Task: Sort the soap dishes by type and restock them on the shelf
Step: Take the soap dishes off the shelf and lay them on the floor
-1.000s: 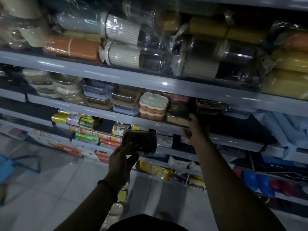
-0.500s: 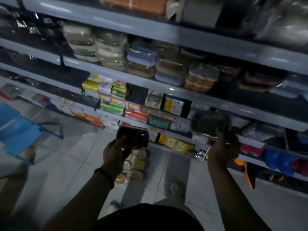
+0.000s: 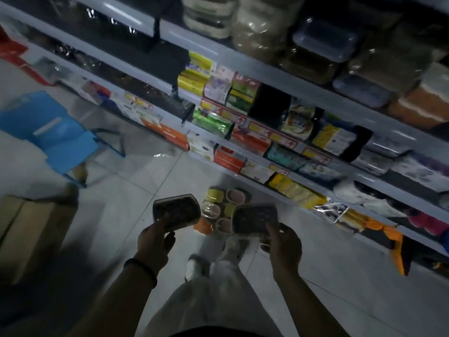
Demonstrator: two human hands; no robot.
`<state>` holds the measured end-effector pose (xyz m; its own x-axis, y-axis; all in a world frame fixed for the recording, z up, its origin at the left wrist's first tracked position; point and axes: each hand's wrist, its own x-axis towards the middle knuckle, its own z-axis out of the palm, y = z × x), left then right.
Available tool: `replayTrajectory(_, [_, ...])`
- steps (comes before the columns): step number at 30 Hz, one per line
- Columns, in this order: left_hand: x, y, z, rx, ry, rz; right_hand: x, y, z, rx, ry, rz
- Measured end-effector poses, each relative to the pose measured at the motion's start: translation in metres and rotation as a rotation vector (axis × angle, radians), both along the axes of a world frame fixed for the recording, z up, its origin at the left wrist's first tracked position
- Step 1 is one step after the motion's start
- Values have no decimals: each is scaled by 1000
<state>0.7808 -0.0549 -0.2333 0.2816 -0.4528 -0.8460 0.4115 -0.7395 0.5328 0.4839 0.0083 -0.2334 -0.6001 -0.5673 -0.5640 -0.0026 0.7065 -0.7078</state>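
I hold two dark rectangular soap dishes over the floor. My left hand [image 3: 155, 242] grips one dark soap dish [image 3: 177, 210] from below. My right hand [image 3: 283, 242] grips a second dark soap dish [image 3: 255, 217] of the same look, just to the right. On the floor beyond them lies a wrapped pack of several soap dishes [image 3: 221, 210] in yellow, pink and orange. The shelf unit [image 3: 243, 57] runs from upper left to right, stacked with packaged goods.
A blue plastic stool [image 3: 48, 132] stands on the tiled floor at the left. A cardboard box [image 3: 29, 229] sits at the lower left. My legs and shoes [image 3: 196, 266] are below the hands. Clear food containers [image 3: 323, 42] fill the upper shelf.
My right hand took a dark dish off the shelf and brought it down beside the dish in my left hand. My view tilted down toward the floor.
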Motion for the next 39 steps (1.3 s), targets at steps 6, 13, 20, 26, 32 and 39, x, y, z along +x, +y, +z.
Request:
replayTrajectory(6, [28, -14, -106, 149, -36, 138, 34, -72, -73, 48, 118, 236])
replayTrajectory(13, [55, -53, -298, 206, -45, 81, 77, -152, -263, 100, 162, 441])
replayTrajectory(20, [81, -94, -526, 267, -127, 91, 128, -228, -496, 106, 235, 630])
replayTrajectory(26, [101, -82, -654, 316, -101, 88, 154, -268, -628, 171, 260, 826])
replayTrajectory(32, [94, -66, -691, 293, -12, -33, 174, -296, -668, 232, 303, 963])
replayTrajectory(39, [80, -92, -665, 525, -5, -98, 166, -307, -641, 446, 456, 1167])
